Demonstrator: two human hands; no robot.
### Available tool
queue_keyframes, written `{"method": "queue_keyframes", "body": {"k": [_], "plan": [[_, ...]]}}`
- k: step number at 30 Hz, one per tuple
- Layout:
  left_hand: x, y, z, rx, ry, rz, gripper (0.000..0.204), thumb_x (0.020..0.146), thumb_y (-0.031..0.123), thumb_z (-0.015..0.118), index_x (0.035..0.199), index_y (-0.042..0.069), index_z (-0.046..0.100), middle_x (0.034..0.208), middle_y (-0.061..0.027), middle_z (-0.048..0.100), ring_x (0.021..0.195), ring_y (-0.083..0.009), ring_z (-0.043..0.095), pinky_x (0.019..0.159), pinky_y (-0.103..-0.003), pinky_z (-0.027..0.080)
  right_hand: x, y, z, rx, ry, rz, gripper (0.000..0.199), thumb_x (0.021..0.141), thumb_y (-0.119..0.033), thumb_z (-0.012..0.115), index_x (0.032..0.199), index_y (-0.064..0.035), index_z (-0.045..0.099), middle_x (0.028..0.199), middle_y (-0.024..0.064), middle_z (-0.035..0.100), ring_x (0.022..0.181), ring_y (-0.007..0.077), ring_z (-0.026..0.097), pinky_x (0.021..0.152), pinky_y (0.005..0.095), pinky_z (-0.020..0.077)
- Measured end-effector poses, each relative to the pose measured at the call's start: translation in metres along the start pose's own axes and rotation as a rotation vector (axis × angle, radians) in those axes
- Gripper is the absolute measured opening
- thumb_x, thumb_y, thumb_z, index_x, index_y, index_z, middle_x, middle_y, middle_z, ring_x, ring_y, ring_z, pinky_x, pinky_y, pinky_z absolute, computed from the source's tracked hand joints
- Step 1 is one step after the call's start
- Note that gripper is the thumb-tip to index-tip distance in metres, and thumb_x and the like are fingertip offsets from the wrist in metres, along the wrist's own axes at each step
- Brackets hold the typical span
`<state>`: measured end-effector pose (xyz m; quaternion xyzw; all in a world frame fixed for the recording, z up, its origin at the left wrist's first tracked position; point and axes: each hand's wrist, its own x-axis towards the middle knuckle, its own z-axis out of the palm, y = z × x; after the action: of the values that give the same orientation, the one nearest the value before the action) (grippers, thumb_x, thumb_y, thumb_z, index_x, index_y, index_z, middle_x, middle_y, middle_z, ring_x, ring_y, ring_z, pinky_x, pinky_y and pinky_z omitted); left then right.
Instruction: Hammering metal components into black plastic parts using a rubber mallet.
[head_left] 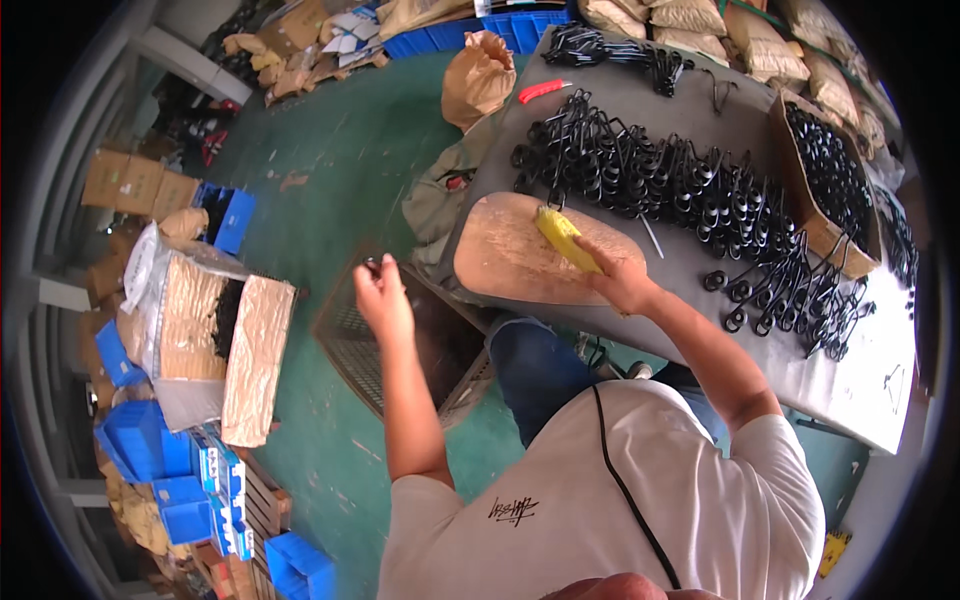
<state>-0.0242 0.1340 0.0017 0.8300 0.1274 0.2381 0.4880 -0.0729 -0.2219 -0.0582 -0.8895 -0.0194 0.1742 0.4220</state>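
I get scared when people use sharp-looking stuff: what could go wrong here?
The red tool lies near the table's edge, so a bump might knock it off.

Black looped pieces are spread close to the right forearm, which might snag and drag some.

The right hand grips a yellow object over the brown board; if the fingers slipped, it could drop.

Left hand (382, 292) curled — right hand (624, 281), well apart, in a clasp
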Motion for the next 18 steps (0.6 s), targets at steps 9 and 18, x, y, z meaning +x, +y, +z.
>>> {"method": "queue_keyframes", "body": {"k": [9, 18], "plan": [[0.040, 0.034, 0.090, 0.195, -0.135, 0.534, 0.027, 0.087, 0.022, 0.069, 0.106, 0.004, 0.064, 0.102, -0.0139, 0.067, 0.098, -0.0308, 0.063, 0.088, -0.041, 0.049, 0.002, 0.017, 0.019, -0.074, 0.080, -0.143, 0.073, 0.091, -0.024, 0.051, 0.155, -0.0320, 0.017, 0.106, 0.0284, 0.065, 0.101, 0.0410, 0.064, 0.091, 0.0475, 0.0488], [0.048, 0.091, 0.299, 0.309, -0.498, 0.492, 0.039, 0.087, 0.037, 0.069, 0.108, 0.004, 0.065, 0.106, -0.0170, 0.069, 0.102, -0.0320, 0.066, 0.089, -0.041, 0.051, -0.005, -0.005, 0.009, -0.036, -0.047, -0.040, 0.076, 0.090, -0.026, 0.050, 0.155, -0.0335, 0.012, 0.103, 0.0302, 0.065, 0.095, 0.0441, 0.065, 0.089, 0.0489, 0.0504]]}}
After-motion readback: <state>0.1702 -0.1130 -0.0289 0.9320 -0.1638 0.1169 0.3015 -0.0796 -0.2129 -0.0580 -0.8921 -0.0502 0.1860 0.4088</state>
